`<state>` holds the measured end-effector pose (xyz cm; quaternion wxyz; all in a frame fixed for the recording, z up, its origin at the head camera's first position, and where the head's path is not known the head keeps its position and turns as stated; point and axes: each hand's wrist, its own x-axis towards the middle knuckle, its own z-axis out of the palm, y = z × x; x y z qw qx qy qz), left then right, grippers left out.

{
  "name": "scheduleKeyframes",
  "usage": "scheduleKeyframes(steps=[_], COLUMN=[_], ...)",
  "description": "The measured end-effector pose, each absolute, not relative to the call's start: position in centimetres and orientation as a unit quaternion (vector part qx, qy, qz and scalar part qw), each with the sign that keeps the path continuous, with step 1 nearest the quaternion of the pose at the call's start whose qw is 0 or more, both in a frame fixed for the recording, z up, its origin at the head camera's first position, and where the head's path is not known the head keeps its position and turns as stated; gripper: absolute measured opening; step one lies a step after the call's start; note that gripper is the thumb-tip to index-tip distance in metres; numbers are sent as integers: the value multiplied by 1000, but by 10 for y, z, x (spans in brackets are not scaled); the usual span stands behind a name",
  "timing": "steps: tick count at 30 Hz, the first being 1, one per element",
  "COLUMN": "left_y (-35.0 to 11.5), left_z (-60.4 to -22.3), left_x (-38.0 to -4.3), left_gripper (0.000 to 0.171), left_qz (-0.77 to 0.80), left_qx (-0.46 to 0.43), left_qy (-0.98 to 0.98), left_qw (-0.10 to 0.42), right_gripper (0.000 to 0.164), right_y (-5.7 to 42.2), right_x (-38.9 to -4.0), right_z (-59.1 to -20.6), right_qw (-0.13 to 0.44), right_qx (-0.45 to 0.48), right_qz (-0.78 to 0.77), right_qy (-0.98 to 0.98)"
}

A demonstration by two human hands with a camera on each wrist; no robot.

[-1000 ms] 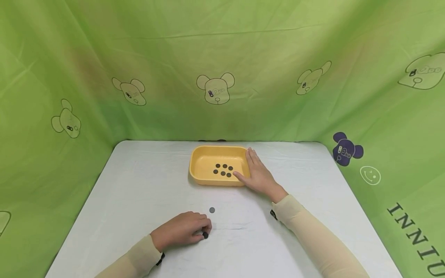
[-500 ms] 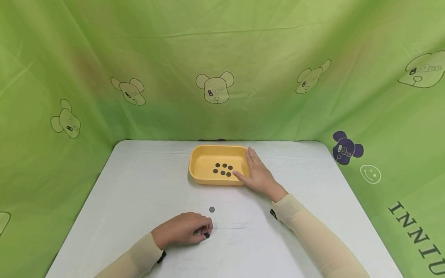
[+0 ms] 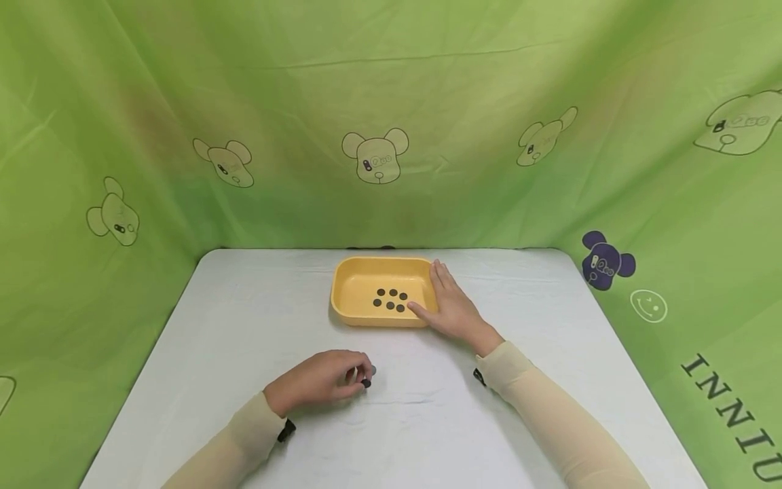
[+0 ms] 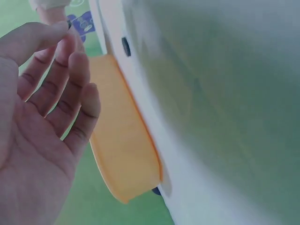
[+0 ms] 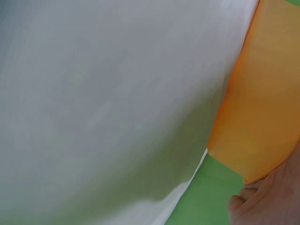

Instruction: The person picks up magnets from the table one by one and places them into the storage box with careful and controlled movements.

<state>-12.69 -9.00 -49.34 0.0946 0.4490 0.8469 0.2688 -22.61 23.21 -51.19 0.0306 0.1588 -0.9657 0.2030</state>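
My left hand (image 3: pixel 324 377) is over the middle of the table, pinching a small dark disc (image 3: pixel 366 384) between thumb and fingertip. In the left wrist view only an edge of that disc (image 4: pixel 69 24) shows, and the other fingers are loosely bent. A second disc (image 3: pixel 374 370), greyer, lies on the table right behind the fingertips, partly hidden by them. Farther back stands a yellow rectangular tub (image 3: pixel 360 321) with several dark discs (image 3: pixel 393 293) on its floor. My right hand (image 3: pixel 455 311) rests against the tub's right end, fingers straight along the wall, thumb over the front rim.
A white-covered table (image 3: pixel 244 305) carries everything. Green cloth (image 3: pixel 293 210) printed with bear heads surrounds its back and sides. The tub stands near the table's back edge.
My left hand has moved away from me across the table with the dark disc and now partly covers the grey disc. The right hand and tub have stayed in place.
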Motion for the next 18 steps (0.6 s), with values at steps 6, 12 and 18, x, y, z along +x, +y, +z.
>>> scheduleKeyframes(steps=[6, 12, 18], left_y=[-89, -91, -92], left_z=[-486, -480, -472], left_x=[-138, -151, -167], left_gripper=[13, 11, 10], left_qz=[295, 319, 343], left_qx=[421, 401, 380], left_qy=[854, 858, 859], left_qw=[81, 35, 8], right_gripper=[111, 111, 110], right_y=[233, 234, 233], right_x=[-227, -226, -226], right_z=[-513, -512, -512], right_qw=[29, 32, 32], right_qx=[156, 160, 162], right_qz=[200, 198, 199], right_qy=[-967, -967, -966])
